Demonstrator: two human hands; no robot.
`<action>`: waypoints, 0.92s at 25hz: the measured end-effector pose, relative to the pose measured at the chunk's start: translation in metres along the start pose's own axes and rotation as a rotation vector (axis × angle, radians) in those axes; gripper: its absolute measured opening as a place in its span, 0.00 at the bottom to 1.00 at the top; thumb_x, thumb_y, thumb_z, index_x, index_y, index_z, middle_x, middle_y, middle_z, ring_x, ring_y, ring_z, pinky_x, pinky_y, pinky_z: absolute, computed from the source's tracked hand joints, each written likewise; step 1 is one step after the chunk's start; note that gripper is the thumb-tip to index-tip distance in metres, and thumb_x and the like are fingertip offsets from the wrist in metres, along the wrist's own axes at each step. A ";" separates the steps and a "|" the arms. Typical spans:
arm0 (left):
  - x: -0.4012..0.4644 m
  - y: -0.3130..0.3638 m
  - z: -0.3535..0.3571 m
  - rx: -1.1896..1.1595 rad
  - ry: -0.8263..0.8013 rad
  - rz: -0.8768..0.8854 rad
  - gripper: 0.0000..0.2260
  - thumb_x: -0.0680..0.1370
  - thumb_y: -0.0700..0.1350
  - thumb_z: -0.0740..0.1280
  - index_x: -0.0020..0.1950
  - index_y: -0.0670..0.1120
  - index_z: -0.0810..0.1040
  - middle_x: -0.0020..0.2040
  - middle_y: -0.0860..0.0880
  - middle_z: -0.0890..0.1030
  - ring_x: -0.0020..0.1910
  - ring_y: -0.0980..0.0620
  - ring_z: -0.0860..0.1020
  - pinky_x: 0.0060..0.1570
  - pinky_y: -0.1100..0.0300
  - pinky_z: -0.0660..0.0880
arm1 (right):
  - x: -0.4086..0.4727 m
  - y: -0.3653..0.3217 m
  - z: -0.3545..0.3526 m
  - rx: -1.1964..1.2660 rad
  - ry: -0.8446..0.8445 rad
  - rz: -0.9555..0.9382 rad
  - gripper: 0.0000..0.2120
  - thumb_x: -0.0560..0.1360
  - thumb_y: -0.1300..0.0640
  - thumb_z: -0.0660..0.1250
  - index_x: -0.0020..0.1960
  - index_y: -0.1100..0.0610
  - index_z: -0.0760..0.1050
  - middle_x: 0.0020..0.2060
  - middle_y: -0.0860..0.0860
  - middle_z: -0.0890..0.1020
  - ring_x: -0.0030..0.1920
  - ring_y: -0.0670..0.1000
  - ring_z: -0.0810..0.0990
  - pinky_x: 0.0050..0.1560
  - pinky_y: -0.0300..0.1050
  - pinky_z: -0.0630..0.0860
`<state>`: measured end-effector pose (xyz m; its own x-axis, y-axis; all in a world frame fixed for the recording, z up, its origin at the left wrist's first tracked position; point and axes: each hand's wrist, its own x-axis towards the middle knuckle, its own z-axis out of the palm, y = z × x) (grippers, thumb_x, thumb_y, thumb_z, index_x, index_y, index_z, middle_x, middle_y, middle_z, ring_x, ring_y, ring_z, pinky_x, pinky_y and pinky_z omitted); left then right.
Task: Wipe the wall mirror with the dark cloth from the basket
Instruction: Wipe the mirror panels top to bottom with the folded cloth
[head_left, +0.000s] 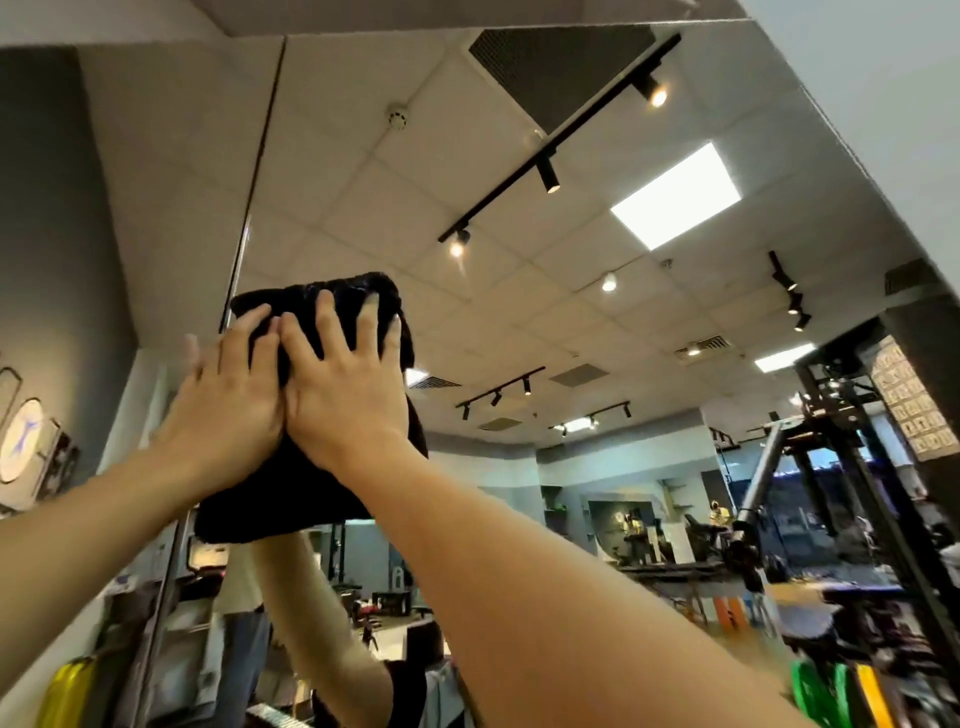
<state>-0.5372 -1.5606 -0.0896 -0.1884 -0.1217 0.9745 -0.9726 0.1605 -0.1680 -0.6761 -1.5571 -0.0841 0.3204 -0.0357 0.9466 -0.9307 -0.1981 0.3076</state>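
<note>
The dark cloth (291, 488) is a black folded towel pressed flat against the wall mirror (571, 322), high up near the mirror's left edge. My left hand (228, 400) and my right hand (345, 389) lie side by side on the cloth, fingers spread upward, both pushing it onto the glass. Both arms reach up from the bottom of the view. The mirror shows the ceiling, track lights and my own arms below the cloth. No basket is in view.
The mirror's left edge (249, 208) runs as a thin dark vertical line beside a grey wall (57, 249). White wall (883, 78) borders the mirror at top right. Reflected in the glass are a black metal rack (852, 467) and cluttered tables.
</note>
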 end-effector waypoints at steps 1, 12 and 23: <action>-0.018 -0.011 0.001 -0.007 -0.001 -0.023 0.32 0.79 0.53 0.48 0.77 0.33 0.61 0.76 0.33 0.60 0.72 0.28 0.65 0.69 0.24 0.57 | -0.008 -0.017 0.005 0.005 -0.004 -0.020 0.28 0.83 0.45 0.52 0.82 0.50 0.55 0.82 0.58 0.54 0.80 0.71 0.45 0.77 0.73 0.48; -0.200 -0.013 0.006 -0.164 -0.100 -0.020 0.32 0.79 0.53 0.55 0.79 0.36 0.60 0.78 0.34 0.57 0.73 0.30 0.62 0.69 0.31 0.66 | -0.165 -0.101 0.022 0.060 -0.115 -0.019 0.31 0.83 0.44 0.54 0.83 0.51 0.51 0.83 0.58 0.51 0.81 0.69 0.43 0.79 0.71 0.48; -0.303 0.071 0.030 -0.148 -0.020 0.102 0.29 0.79 0.46 0.56 0.74 0.27 0.62 0.73 0.27 0.60 0.74 0.29 0.59 0.75 0.33 0.55 | -0.299 -0.074 0.018 -0.086 -0.144 -0.053 0.33 0.79 0.47 0.58 0.83 0.51 0.56 0.82 0.59 0.54 0.79 0.71 0.49 0.78 0.69 0.53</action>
<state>-0.5535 -1.5412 -0.4010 -0.2893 -0.1162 0.9502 -0.9179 0.3154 -0.2409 -0.6994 -1.5492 -0.3919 0.3853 -0.1684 0.9073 -0.9216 -0.1190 0.3693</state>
